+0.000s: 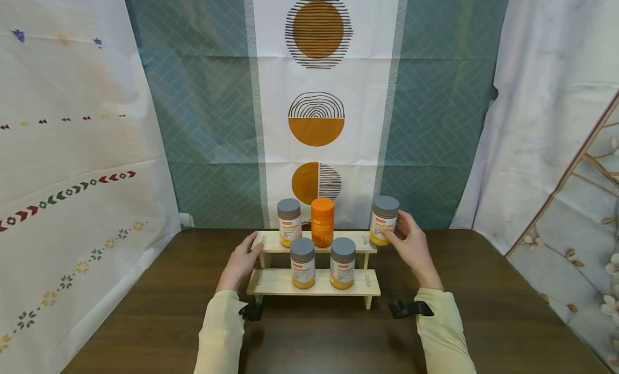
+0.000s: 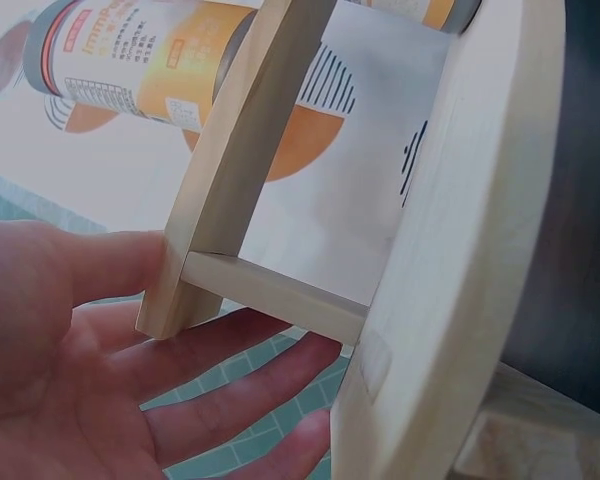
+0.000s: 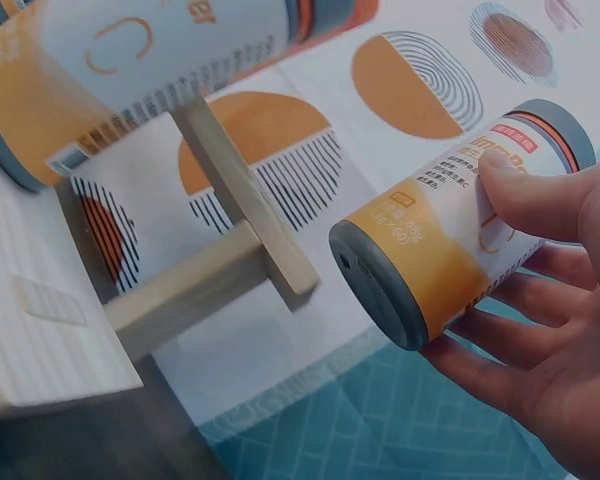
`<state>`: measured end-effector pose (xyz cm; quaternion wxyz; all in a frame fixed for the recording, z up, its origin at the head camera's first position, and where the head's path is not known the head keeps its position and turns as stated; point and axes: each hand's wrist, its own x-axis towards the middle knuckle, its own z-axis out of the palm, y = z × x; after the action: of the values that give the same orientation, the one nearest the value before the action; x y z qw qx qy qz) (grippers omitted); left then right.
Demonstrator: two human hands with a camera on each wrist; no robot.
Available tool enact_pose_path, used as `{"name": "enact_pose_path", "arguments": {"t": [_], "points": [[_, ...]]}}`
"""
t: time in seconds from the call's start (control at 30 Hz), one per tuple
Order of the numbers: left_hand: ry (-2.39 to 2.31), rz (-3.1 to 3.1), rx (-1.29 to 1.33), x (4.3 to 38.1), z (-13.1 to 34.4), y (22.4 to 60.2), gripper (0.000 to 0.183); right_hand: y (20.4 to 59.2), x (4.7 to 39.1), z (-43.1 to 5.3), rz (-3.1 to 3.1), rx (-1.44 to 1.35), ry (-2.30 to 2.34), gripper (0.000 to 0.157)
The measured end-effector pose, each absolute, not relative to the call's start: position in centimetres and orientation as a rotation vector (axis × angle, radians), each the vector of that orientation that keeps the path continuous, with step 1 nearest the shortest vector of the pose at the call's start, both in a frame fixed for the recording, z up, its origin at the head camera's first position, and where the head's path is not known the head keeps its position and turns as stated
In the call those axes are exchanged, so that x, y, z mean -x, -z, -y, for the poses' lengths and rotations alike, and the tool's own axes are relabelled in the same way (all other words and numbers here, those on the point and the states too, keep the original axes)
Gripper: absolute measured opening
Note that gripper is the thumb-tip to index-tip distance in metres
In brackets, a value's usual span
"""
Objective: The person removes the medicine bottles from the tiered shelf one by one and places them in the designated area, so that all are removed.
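My right hand [image 1: 412, 246] grips a grey-lidded supplement bottle [image 1: 384, 223] with a white and yellow label, slightly tilted at the right end of the upper board. In the right wrist view that bottle's dark base [image 3: 378, 285] is apart from the wooden shelf [image 3: 190, 285]. At the other end, my left hand [image 1: 240, 262] holds the two-tier wooden shelf [image 1: 266, 239], thumb on the upper board and fingers beneath it. A grey-lidded bottle [image 1: 289, 223] and an orange bottle [image 1: 322, 223] stand on the upper tier. Two more grey-lidded bottles, one left [image 1: 303, 264] and one right [image 1: 343, 264], stand below.
The shelf stands on a dark brown table [image 1: 319, 336]. Behind it hangs a green and white patterned cloth [image 1: 208, 121]. Pale printed curtains flank both sides, one left [image 1: 72, 164] and one right [image 1: 546, 121]. Black straps circle both wrists.
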<state>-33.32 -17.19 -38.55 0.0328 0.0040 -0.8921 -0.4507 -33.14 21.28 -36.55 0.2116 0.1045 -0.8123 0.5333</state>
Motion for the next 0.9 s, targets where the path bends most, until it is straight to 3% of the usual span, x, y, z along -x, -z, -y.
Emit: {"name": "enact_pose_path", "arguments": {"t": [0.33, 0.9], "points": [[1.418, 2.731, 0.001, 33.3, 17.3, 38.5, 0.057, 36.7, 32.7, -23.2, 2.287, -0.102, -1.540, 0.063], [1.474, 2.708, -0.020, 33.2, 17.1, 38.6, 0.057, 38.9, 33.2, -25.7, 2.380, -0.088, -1.525, 0.067]]}}
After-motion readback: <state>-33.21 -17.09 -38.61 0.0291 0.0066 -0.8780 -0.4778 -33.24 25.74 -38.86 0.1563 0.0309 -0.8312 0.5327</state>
